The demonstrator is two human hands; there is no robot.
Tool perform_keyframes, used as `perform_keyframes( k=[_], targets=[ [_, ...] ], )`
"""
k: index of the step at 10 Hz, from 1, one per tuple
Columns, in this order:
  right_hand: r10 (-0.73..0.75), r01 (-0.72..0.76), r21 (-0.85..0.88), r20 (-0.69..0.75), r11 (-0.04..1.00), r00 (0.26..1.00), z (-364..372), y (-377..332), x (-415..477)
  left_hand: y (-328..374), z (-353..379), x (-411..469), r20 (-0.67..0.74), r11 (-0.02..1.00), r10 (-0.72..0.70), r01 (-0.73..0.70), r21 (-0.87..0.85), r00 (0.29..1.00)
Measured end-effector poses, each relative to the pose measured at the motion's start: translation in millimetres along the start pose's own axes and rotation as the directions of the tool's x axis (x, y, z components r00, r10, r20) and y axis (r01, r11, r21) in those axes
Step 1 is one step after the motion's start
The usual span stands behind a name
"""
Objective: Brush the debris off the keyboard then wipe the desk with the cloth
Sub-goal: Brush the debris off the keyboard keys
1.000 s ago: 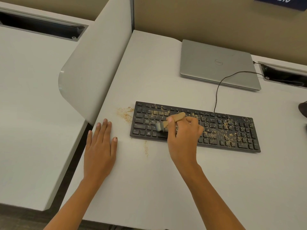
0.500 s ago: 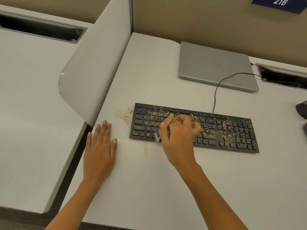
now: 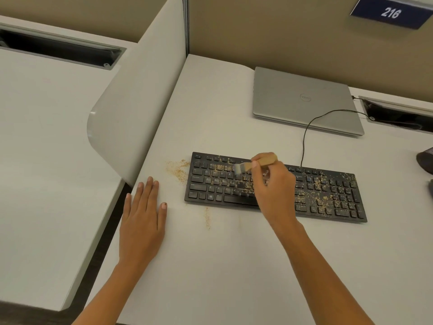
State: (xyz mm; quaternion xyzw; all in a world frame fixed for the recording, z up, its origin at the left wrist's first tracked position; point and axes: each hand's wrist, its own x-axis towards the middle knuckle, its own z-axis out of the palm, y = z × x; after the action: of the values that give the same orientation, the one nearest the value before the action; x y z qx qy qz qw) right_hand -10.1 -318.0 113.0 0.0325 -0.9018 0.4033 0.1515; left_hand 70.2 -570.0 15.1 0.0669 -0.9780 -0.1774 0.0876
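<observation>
Head view, right arm: the forearm reaches in from the lower right, and the right hand [image 3: 274,186] is over the middle of the flat black computer keyboard [image 3: 328,200], with the back of the hand toward the camera.
Left arm: it comes in from the lower left; the left hand [image 3: 143,214] lies palm down on the pale grey table [image 3: 234,266], left of the keyboard and apart from it.
Change: half a second ago the brush bristles were at the keyboard's near edge; now they are up at the far key rows, pointing left. The left hand has not moved.
Right hand: fingers and thumb curl round the light wooden handle of the small pale-bristled brush [image 3: 266,160]; the bristles are blurred.
Left hand: fingers straight and close together, holding nothing.
Debris: tan crumbs [image 3: 178,168] lie in a patch on the table by the keyboard's far left corner, with a thin streak just before its near edge; more speckle the keys, thickest on the right half.
</observation>
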Motion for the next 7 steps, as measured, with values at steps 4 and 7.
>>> perform_keyframes(
  k=[4, 7],
  targets=[
    [-0.116, 0.118, -0.016, 0.095, 0.993, 0.989, 31.7, -9.0, 23.2, -1.6, 1.5, 0.1, -0.005, 1.000, 0.009, -0.009, 0.016, 1.000],
    [-0.077, 0.078, -0.008, 0.011, 0.997, 0.997, 21.0, 8.9, 34.4, -3.9, 2.3, 0.6, -0.003, 1.000, 0.012, -0.012, 0.022, 1.000]
  ],
)
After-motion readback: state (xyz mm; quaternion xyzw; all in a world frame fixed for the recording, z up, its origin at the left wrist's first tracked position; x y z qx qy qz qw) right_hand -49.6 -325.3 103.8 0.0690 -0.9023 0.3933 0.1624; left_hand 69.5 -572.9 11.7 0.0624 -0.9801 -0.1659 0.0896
